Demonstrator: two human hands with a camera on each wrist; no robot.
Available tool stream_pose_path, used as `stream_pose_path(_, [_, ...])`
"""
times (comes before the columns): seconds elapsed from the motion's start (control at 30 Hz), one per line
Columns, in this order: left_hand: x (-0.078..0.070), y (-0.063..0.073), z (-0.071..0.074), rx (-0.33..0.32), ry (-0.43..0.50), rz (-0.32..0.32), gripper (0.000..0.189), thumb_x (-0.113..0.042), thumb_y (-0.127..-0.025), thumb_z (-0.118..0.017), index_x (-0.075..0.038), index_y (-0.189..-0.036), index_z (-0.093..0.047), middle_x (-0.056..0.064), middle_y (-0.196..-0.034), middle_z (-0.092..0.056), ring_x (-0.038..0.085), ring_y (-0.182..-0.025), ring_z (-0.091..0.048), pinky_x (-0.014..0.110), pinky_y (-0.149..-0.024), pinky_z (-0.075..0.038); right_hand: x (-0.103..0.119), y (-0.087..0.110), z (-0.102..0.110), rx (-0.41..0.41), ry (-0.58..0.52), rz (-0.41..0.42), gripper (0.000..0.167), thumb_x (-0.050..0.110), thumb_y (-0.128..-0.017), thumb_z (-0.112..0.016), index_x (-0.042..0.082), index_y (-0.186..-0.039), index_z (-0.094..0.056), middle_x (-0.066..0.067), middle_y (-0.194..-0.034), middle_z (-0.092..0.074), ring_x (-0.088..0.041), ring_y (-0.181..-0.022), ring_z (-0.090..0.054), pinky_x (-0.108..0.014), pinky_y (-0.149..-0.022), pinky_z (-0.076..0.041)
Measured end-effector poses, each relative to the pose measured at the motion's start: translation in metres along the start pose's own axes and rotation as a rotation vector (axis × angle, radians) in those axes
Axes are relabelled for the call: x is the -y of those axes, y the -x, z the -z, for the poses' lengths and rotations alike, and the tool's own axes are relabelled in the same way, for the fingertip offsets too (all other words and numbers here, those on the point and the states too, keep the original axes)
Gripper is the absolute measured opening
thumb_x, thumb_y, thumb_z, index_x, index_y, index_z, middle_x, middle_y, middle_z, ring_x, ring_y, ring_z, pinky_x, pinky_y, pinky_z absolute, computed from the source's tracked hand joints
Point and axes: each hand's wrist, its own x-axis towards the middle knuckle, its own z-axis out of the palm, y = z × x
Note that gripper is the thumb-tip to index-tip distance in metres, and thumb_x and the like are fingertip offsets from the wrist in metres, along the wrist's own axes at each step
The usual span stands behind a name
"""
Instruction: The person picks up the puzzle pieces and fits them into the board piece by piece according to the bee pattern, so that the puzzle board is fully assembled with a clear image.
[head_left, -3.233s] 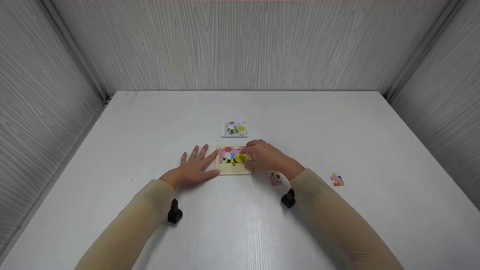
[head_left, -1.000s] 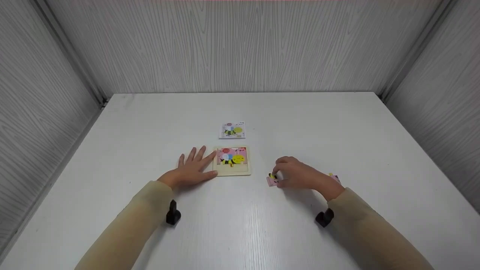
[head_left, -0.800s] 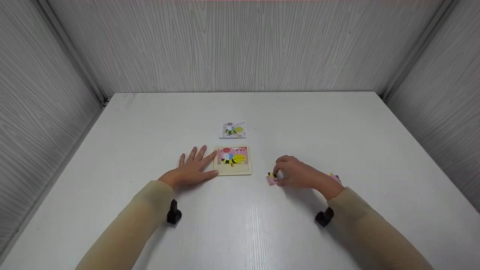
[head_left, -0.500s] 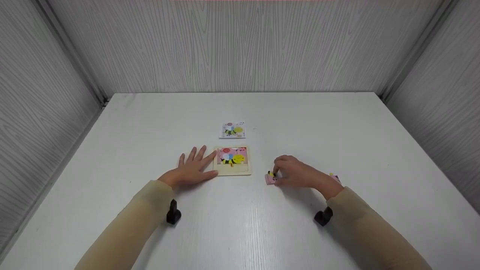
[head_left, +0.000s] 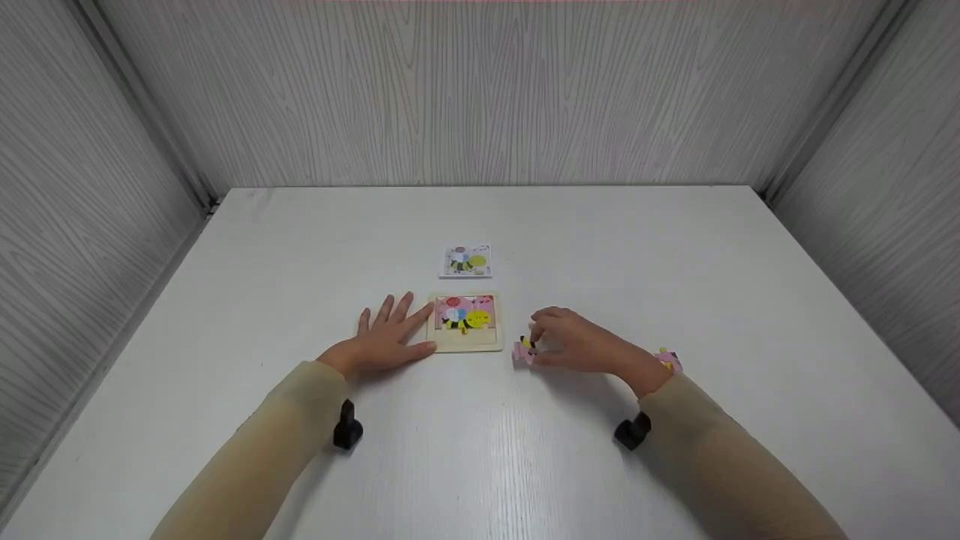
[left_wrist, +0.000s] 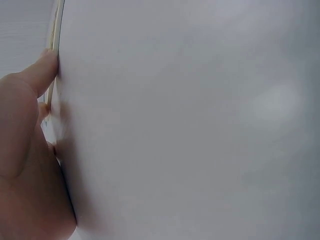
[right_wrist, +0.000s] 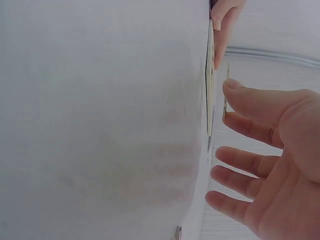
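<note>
A wooden jigsaw tray (head_left: 466, 347) with a bee picture lies mid-table, its upper part filled and a bare wooden strip along its near side. My left hand (head_left: 385, 339) rests flat with fingers spread, thumb and index fingertip at the tray's left edge. In the left wrist view the thumb (left_wrist: 42, 72) lies on that edge. My right hand (head_left: 574, 341) pinches a pink jigsaw piece (head_left: 523, 351) with yellow and black marks between thumb and index finger, just right of the tray. The right wrist view shows this piece edge-on, held above the table, the other fingers spread.
Beyond the tray lies a square card (head_left: 466, 262) printed with the same bee picture. Another pink jigsaw piece (head_left: 667, 361) lies to the right, partly behind the right wrist. Grey wood-grain panels (head_left: 480, 90) enclose the white table (head_left: 420, 465) at the back and sides.
My right hand left the tray, went right to the pink piece, pinched it and lifted it, and has now carried it left toward the tray. The left hand stays at the tray's edge.
</note>
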Motion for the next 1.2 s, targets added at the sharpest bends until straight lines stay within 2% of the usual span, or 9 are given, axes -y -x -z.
stream_pose_path(0.17, [0.0, 0.0, -0.001, 0.001, 0.009, 0.0, 0.077, -0.063, -0.09, -0.037, -0.027, -0.151, -0.006, 0.012, -0.154, 0.011, 0.035, -0.138, 0.017, 0.06, -0.102, 0.013, 0.008, -0.008, -0.001, 0.029, 0.013, -0.031, 0.023, 0.021, -0.085, -0.069, 0.006, -0.101, -0.062, -0.013, -0.131, -0.049, -0.028, -0.127, -0.039, -0.04, -0.1, -0.036])
stream_pose_path(0.43, [0.001, -0.001, -0.002, 0.001, 0.006, 0.002, 0.077, -0.063, -0.09, -0.037, -0.026, -0.151, -0.007, 0.012, -0.154, 0.012, 0.035, -0.137, 0.017, 0.06, -0.102, 0.013, 0.019, -0.021, -0.006, 0.045, -0.004, -0.083, 0.026, 0.024, -0.085, -0.069, 0.008, -0.104, -0.062, -0.01, -0.133, -0.048, -0.023, -0.12, -0.046, -0.035, -0.096, -0.041])
stream_pose_path(0.83, [0.0, 0.0, 0.001, 0.01, 0.023, 0.009, 0.075, -0.061, -0.091, -0.037, -0.026, -0.151, -0.006, 0.011, -0.154, 0.012, 0.035, -0.138, 0.017, 0.059, -0.102, 0.013, 0.03, -0.044, -0.01, 0.043, -0.047, -0.107, 0.027, 0.023, -0.085, -0.07, 0.01, -0.107, -0.061, -0.002, -0.12, -0.054, -0.017, -0.107, -0.049, -0.03, -0.094, -0.042])
stream_pose_path(1.2, [0.0, 0.0, 0.001, -0.006, 0.059, -0.001, 0.067, -0.052, -0.096, -0.034, -0.023, -0.151, -0.01, 0.013, -0.154, 0.009, 0.035, -0.138, 0.016, 0.058, -0.102, 0.013, 0.037, -0.061, -0.014, 0.029, 0.015, -0.085, 0.028, 0.024, -0.084, -0.07, 0.009, -0.105, -0.061, -0.001, -0.106, -0.057, -0.015, -0.096, -0.051, -0.026, -0.087, -0.044])
